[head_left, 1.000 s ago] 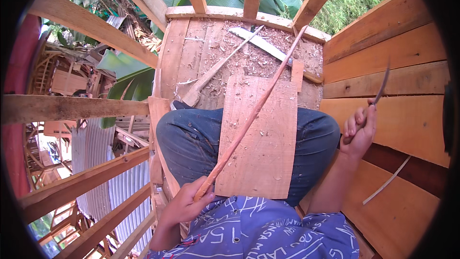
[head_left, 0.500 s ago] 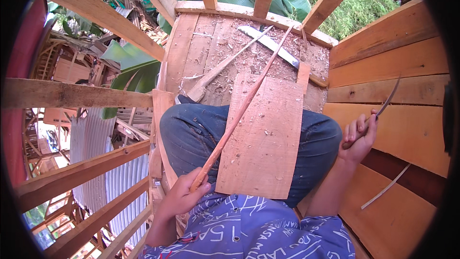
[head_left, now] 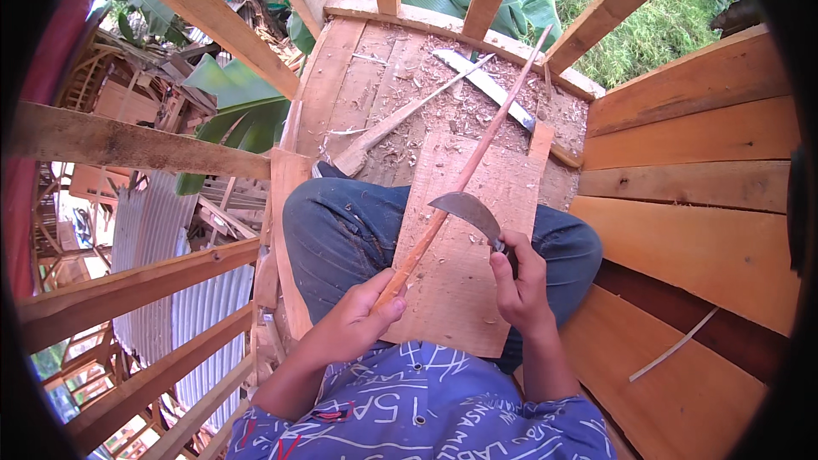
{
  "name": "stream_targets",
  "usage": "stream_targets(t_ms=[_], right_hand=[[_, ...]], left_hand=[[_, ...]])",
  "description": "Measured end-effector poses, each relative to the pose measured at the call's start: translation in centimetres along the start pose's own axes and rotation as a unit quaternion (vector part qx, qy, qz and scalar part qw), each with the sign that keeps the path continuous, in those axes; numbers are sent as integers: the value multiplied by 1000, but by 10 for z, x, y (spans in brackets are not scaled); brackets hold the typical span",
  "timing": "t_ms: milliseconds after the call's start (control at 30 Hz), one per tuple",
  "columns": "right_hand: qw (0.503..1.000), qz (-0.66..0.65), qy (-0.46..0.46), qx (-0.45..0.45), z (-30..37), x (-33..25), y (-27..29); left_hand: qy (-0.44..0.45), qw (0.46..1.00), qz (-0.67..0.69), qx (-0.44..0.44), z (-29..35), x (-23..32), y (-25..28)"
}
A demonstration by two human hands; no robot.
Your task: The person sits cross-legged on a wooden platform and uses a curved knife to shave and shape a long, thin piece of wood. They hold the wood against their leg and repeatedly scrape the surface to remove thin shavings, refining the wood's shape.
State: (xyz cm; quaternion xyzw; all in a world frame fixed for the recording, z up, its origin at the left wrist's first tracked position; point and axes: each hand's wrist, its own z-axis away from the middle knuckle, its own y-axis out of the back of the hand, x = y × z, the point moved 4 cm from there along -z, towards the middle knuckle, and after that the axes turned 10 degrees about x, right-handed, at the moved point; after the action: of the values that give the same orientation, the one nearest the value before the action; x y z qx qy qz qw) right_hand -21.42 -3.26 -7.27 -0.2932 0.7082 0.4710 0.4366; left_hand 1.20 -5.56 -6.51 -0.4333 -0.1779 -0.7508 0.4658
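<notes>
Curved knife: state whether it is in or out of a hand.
In: the right hand grips the curved knife, its blade curving out to the left.

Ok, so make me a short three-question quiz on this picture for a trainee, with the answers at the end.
1. What is in the person's right grip?
A) a hammer
B) a knife with a curved blade
C) a paintbrush

2. True or false: the left grip holds a wooden stick near the end closest to the body.

3. What is scattered over the plank floor beyond the knees?

Key:
1. B
2. True
3. Wood shavings
</notes>
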Motion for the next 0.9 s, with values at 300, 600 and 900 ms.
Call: stream_targets(t_ms=[300,600,900], right_hand=[[987,162,23,-1,-15,0,7],[945,282,81,144,-41,50,39],[968,223,-16,110,-29,44,33]], left_hand=[[-31,995,-84,-35,1,6,-14],[-24,992,-113,-48,15,4,-43],[102,979,149,-93,11,-6,-49]])
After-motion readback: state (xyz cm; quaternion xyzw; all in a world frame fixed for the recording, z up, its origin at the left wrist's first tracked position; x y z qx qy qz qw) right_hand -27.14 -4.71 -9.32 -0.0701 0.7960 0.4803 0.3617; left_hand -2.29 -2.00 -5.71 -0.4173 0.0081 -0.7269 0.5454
